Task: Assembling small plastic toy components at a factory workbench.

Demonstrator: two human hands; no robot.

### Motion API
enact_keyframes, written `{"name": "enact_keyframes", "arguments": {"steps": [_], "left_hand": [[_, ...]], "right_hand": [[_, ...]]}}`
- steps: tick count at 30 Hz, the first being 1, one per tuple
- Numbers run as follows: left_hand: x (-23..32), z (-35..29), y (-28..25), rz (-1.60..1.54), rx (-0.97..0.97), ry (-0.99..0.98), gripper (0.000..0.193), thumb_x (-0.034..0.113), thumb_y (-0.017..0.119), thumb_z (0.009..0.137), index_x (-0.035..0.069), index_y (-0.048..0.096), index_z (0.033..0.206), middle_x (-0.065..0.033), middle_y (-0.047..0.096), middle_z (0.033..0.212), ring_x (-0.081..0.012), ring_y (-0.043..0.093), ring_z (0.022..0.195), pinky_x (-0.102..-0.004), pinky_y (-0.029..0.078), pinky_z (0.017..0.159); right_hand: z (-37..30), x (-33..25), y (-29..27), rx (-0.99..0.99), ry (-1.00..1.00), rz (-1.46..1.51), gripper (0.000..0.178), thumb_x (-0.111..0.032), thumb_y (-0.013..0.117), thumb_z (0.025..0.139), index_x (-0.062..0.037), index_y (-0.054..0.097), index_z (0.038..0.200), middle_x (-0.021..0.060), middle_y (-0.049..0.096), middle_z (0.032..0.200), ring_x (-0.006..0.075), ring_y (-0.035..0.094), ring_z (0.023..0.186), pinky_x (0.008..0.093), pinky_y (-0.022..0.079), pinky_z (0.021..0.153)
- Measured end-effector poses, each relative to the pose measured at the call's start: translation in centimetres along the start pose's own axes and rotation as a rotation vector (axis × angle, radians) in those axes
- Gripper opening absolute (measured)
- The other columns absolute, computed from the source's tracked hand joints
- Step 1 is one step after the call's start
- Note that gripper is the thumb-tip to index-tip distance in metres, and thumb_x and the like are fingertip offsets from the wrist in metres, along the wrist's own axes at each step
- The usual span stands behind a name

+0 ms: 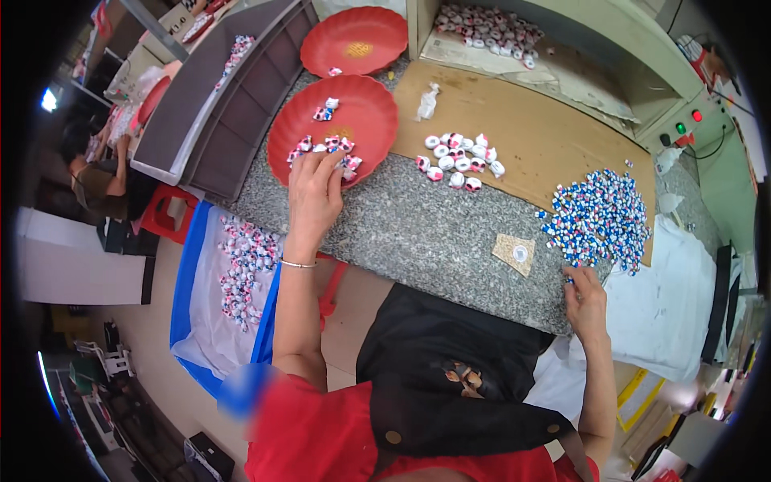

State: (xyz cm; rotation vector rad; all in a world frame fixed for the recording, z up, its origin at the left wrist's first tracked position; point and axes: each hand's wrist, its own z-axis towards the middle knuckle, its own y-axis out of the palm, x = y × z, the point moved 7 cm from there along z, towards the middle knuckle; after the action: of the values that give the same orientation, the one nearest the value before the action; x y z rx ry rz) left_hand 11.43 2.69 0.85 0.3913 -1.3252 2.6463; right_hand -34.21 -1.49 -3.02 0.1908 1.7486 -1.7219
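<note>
My left hand (316, 197) reaches over the near rim of a scalloped red plate (281, 120), its fingers bent down and closed at a small white, pink and blue figurine; the fingertips are partly hidden. Several more such figurines (325, 110) lie on that plate. At the right, my right hand (586, 304) pinches a tiny blue piece (569, 279) at the edge of a large pile of small blue-and-white pieces (598, 221). Between the hands, a loose group of white-and-pink rounded heads (459, 159) lies partly on brown cardboard (554, 132) and partly on the grey speckled worktop (418, 217).
A second red plate (353, 40) stands behind the first. Left of them is a grey plastic crate (253, 104); below it, a blue-rimmed bin (185, 297) holds finished-looking figurines. A beige patch (514, 254) lies on the worktop. More heads (490, 36) fill a shelf at the back.
</note>
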Motion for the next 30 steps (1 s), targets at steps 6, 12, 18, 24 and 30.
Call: {"name": "enact_keyframes", "arguments": {"steps": [6, 12, 18, 24, 30], "left_hand": [[5.6, 1.1, 2.1, -0.242, 0.104, 0.143, 0.028, 0.004, 0.068, 0.079, 0.005, 0.065, 0.106, -0.0142, 0.062, 0.102, -0.0342, 0.059, 0.098, -0.0429, 0.048, 0.087], [12.5, 1.4, 10.2, -0.311, -0.136, 0.274, 0.015, 0.001, 0.064, 0.077, 0.002, 0.063, 0.092, -0.0121, 0.061, 0.094, -0.0294, 0.062, 0.089, -0.0405, 0.053, 0.076], [12.3, 1.2, 12.8, -0.181, -0.264, 0.247, 0.024, 0.002, 0.063, 0.081, 0.004, 0.063, 0.105, -0.0113, 0.061, 0.1, -0.0327, 0.062, 0.092, -0.0419, 0.053, 0.075], [11.2, -0.5, 10.2, -0.809, -0.42, -0.141, 0.026, -0.006, 0.066, 0.085, 0.0, 0.062, 0.11, -0.0081, 0.054, 0.105, -0.0154, 0.061, 0.087, -0.0258, 0.052, 0.077], [13.2, -6.5, 9.5, -1.54, -0.595, -0.407, 0.033, -0.008, 0.062, 0.088, -0.003, 0.06, 0.12, -0.0056, 0.054, 0.116, -0.0135, 0.061, 0.101, -0.0266, 0.053, 0.086]], "right_hand": [[1.1, -1.6, 0.8, 0.042, -0.014, 0.276, 0.023, 0.006, 0.065, 0.08, -0.0017, 0.069, 0.101, 0.0115, 0.064, 0.097, 0.0241, 0.064, 0.079, 0.0322, 0.05, 0.065], [1.9, -4.4, 1.5, -0.023, -0.179, -0.055, 0.02, 0.0, 0.07, 0.079, -0.0036, 0.068, 0.099, 0.0125, 0.066, 0.088, 0.0295, 0.065, 0.075, 0.0357, 0.051, 0.063], [1.1, -4.5, 2.1, -0.052, -0.277, -0.197, 0.016, -0.001, 0.069, 0.08, -0.0025, 0.066, 0.095, 0.0139, 0.065, 0.086, 0.0339, 0.065, 0.073, 0.0406, 0.052, 0.065], [1.3, -4.7, 1.9, -0.083, -0.243, -0.198, 0.013, -0.001, 0.068, 0.082, -0.0008, 0.067, 0.095, 0.0156, 0.066, 0.087, 0.0342, 0.065, 0.075, 0.0403, 0.052, 0.064], [4.3, -8.0, 2.6, -0.021, -0.354, -0.044, 0.009, -0.003, 0.068, 0.084, -0.0007, 0.068, 0.093, 0.0151, 0.065, 0.082, 0.0326, 0.065, 0.073, 0.0399, 0.051, 0.062]]}}
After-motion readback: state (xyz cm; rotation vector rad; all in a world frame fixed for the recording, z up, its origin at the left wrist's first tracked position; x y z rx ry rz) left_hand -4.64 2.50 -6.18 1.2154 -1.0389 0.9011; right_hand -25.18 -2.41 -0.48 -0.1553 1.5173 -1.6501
